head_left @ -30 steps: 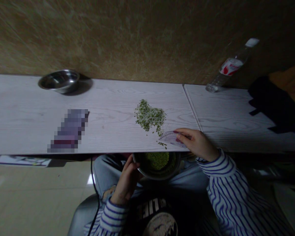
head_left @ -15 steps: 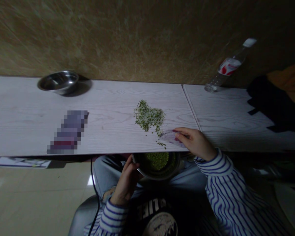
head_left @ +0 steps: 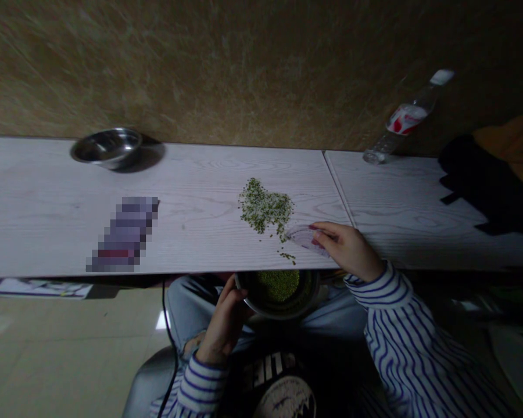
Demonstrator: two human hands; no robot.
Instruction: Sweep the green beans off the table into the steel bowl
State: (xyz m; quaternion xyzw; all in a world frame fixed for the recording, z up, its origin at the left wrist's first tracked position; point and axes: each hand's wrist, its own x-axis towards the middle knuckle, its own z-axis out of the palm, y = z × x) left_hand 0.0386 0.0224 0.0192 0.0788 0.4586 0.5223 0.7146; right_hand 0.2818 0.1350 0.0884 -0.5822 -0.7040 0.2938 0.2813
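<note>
My left hand grips the rim of a metal bowl held just below the table's front edge. Inside it lie many green beans, likely mung beans by their look. In my right hand, pinched between thumb and fingers, is a clear plastic protractor low over the tabletop. The protractor's left end touches or nearly touches the edge of a spread pile of green beans mixed with white grains. Several loose beans lie between the pile and the table edge.
An empty-looking steel bowl stands at the back left against the wall. A blurred-out flat object lies in front of it. A plastic bottle stands at the back right, near a dark and orange cloth item. A seam crosses the table.
My right hand and the protractor have shifted very slightly up, away from the table edge. The pile, the loose beans and the held bowl look the same.
</note>
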